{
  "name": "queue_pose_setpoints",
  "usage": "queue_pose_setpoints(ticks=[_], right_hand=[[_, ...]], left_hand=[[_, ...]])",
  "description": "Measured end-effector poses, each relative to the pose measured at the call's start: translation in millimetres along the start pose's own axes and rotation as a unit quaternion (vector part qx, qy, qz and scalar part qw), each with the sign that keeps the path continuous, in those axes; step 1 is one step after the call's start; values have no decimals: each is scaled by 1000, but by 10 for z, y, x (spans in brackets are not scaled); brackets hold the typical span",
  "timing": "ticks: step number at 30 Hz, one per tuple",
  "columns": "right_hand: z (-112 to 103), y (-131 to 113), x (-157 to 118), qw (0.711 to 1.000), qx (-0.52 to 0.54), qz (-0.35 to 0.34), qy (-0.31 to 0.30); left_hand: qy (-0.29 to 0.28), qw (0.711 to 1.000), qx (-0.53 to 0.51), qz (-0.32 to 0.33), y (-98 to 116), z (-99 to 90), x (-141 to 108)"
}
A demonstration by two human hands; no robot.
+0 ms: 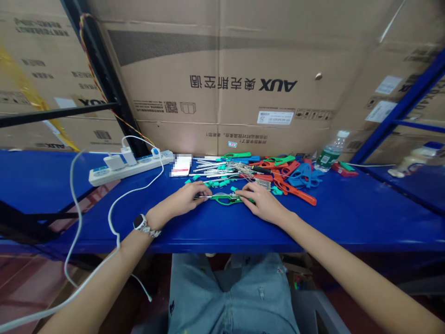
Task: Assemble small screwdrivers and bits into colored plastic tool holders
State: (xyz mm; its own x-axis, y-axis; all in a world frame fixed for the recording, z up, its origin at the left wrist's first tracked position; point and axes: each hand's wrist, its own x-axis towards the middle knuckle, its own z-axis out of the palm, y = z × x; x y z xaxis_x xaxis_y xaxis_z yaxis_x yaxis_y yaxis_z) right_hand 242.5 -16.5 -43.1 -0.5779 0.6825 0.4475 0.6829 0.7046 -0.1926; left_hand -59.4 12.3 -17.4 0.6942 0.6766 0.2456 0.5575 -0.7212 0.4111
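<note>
A green plastic lighter body (225, 200) lies near the front of the blue shelf, between my two hands. My left hand (192, 197) has its fingers closed on the thin metal rod at its left end. At the other end, my right hand (259, 200) holds the green body, its fingers bent over it. Thin wires show above the body. Just behind are small teal caps (222, 183) and a heap of silver metal rods (212, 168). Red handles (295, 191) and blue handles (306, 176) are piled to the right.
A white power strip (130, 168) with plugs and cables stands at left, beside a white card (181, 166). At right are a green-labelled bottle (330, 153) and another bottle (415, 160). Large cardboard boxes (222, 55) form the back.
</note>
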Motion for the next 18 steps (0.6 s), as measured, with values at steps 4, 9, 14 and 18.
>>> queue_pose_setpoints(ticks=[4, 9, 14, 18], right_hand=[[1, 6, -4, 1000, -2, 2, 0], [-13, -13, 1, 1000, -3, 6, -2], [-16, -25, 5, 1000, -8, 10, -3], [-15, -18, 4, 1000, -8, 6, -4]], left_hand=[[30, 999, -20, 10, 19, 24, -27], [48, 999, -23, 3, 13, 78, -49], [47, 998, 35, -10, 109, 120, -23], [33, 997, 52, -36, 229, 103, 99]])
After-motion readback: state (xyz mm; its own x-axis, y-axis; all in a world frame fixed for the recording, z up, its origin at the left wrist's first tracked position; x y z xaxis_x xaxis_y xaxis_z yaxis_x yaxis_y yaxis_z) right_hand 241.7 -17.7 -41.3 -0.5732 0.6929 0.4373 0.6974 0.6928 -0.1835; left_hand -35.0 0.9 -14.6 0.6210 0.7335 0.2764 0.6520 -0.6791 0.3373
